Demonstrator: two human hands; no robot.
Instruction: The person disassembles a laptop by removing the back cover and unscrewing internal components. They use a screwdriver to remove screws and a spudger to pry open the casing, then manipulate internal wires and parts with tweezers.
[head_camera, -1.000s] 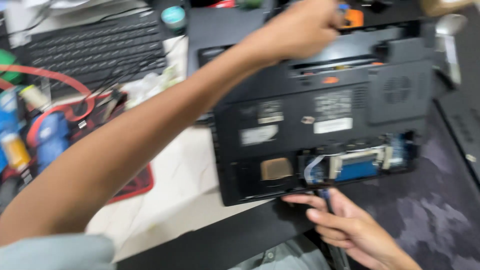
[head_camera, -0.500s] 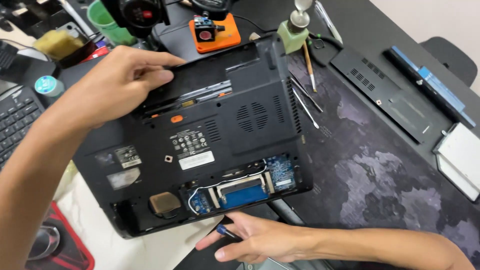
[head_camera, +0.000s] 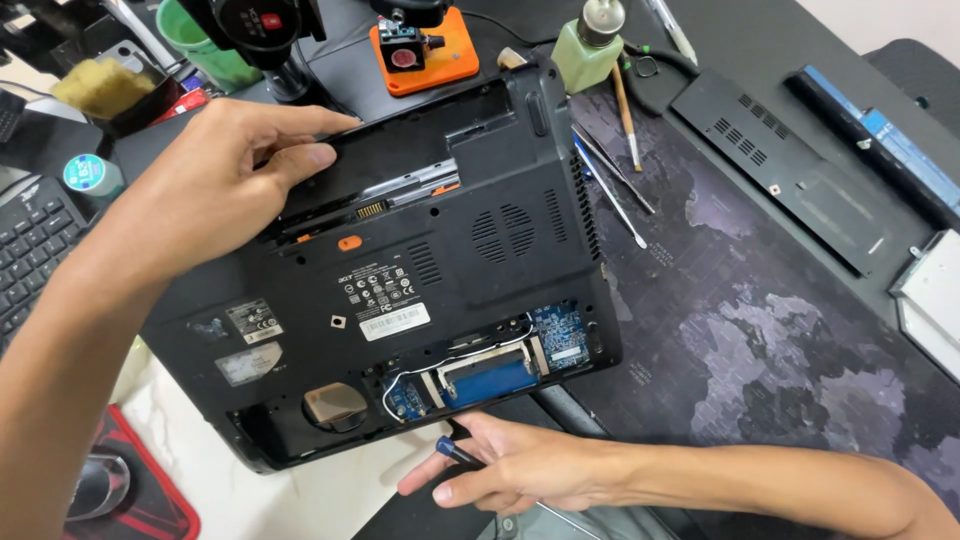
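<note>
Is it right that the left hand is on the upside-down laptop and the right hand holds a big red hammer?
Not quite. In the head view the right hand holds a small blue-tipped screwdriver, not a hammer. The left hand is on the upside-down laptop.

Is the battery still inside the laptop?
No, the laptop has an empty battery bay, and a long battery lies apart on the mat.

A dark tabletop (head_camera: 800, 40) carries a grey world-map desk mat (head_camera: 760, 340). On the mat lie an upturned black laptop (head_camera: 400, 290), a long black plastic cover panel (head_camera: 790, 180), thin metal tweezers (head_camera: 612, 190) and a pale green pump bottle (head_camera: 588, 45). A black keyboard (head_camera: 30, 250) lies at the left edge.
</note>
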